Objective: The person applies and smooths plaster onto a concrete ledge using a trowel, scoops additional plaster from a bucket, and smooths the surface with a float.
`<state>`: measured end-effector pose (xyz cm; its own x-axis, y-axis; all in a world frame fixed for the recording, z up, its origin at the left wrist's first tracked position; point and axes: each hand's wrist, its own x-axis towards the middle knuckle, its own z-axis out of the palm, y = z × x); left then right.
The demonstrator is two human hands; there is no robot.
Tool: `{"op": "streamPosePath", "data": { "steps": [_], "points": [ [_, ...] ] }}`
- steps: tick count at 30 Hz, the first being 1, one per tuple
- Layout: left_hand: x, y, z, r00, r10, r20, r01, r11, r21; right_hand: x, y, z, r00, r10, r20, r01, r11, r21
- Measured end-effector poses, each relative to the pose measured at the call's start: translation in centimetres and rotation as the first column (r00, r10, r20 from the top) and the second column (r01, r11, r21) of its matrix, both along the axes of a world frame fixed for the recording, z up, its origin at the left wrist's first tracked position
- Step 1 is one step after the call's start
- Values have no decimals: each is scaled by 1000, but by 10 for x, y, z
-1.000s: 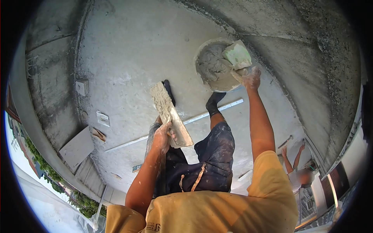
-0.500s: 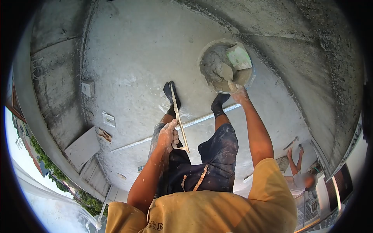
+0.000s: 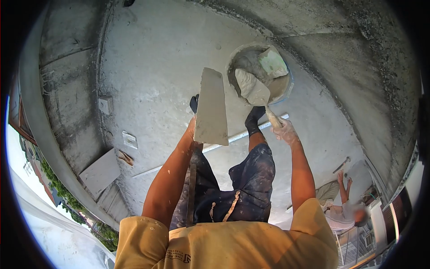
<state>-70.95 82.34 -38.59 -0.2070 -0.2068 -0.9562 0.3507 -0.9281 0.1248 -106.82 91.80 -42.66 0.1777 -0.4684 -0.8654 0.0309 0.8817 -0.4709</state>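
A small trowel (image 3: pixel 256 90) loaded with wet grey mortar is raised over the near left part of the bucket (image 3: pixel 290 85). My right hand (image 3: pixel 285 131) is closed round its handle. At the left a long flat rectangular trowel (image 3: pixel 212 107) shows its broad grey face. My left hand (image 3: pixel 192 127) is behind it, mostly hidden by the blade, at its lower left edge. Inside the bucket are more mortar and a pale green and white block (image 3: pixel 273 62).
A long straight bar (image 3: pixel 238 136) lies across the floor near my feet. At the left are a flat board (image 3: pixel 100 173), a small block (image 3: pixel 105 105) and a white plate (image 3: pixel 130 139). A co-worker (image 3: pixel 342 210) is at lower right, near a hammer-like tool (image 3: pixel 341 165).
The flat trowel has turned from edge-on to face-on, and the mortar seen on it earlier no longer shows. My right hand has drawn back, lifting mortar on the small trowel.
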Motion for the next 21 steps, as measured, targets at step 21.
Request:
{"op": "streamPosePath", "data": {
  "steps": [21],
  "points": [
    [48, -33, 89, 987, 114, -115, -136, 969, -204, 51, 6, 47, 368, 18, -930, -648, 722, -243]
  ]
}}
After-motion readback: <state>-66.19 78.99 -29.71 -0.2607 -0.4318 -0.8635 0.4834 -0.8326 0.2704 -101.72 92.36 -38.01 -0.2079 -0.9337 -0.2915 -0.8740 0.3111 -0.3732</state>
